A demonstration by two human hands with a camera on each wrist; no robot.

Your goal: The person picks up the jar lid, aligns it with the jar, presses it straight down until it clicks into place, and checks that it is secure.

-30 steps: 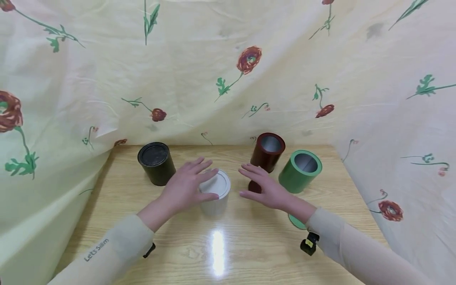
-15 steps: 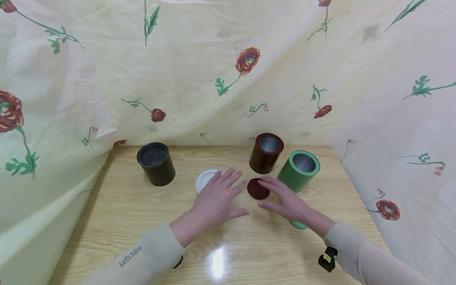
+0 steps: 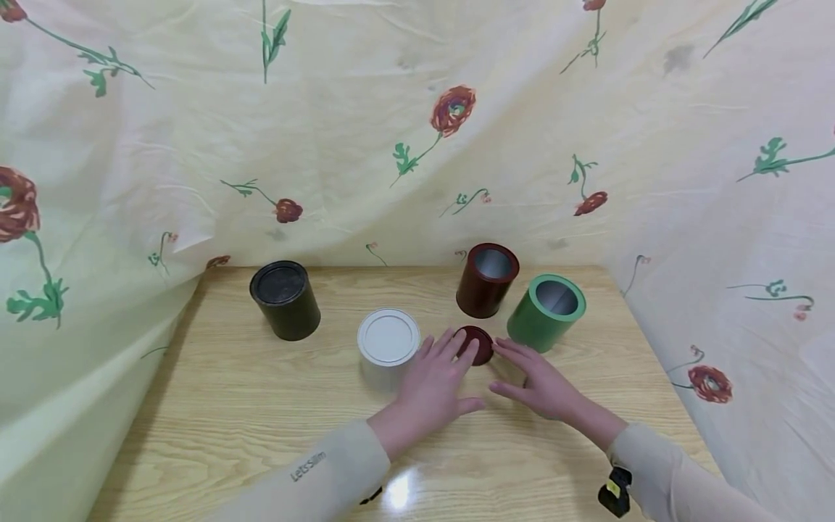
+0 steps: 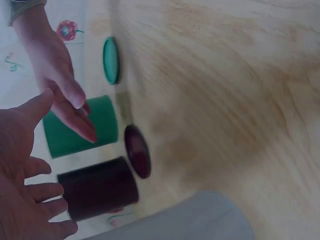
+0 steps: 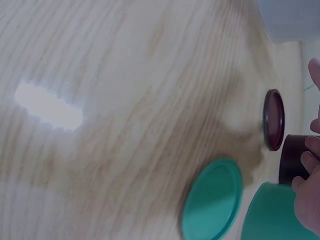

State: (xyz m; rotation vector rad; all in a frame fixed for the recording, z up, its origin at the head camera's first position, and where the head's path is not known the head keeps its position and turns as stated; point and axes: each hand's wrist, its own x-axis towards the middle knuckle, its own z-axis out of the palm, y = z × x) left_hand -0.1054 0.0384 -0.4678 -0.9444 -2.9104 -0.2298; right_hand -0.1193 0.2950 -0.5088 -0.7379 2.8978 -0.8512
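Near the middle of a wooden table (image 3: pixel 228 406), a person's got both bare hands out around a dark red lid (image 5: pixel 274 121) lying flat. Left hand (image 3: pixel 430 388) is wide open, fingers spread and thumb sticking out, with nothing in its grip; from the head view its fingertips overlap the lid, but can't tell if they're actually touching it. Right hand (image 3: pixel 541 384) is just to the right of the lid, pretty relaxed, thumb apart from the fingers, not holding anything either.

Just past the lid there's a dark red can (image 3: pixel 483 290), upright with its top open. Green can (image 3: pixel 538 326) is next to it on the right, also open, and its green lid (image 5: pixel 212 202) is lying on the near side of it. Just left of the left hand is a white can (image 3: pixel 389 337) with its top covered, and farther left, toward the far edge, a black can (image 3: pixel 287 304), covered too. Flowery cloth (image 3: pixel 359 94) hangs behind everything.
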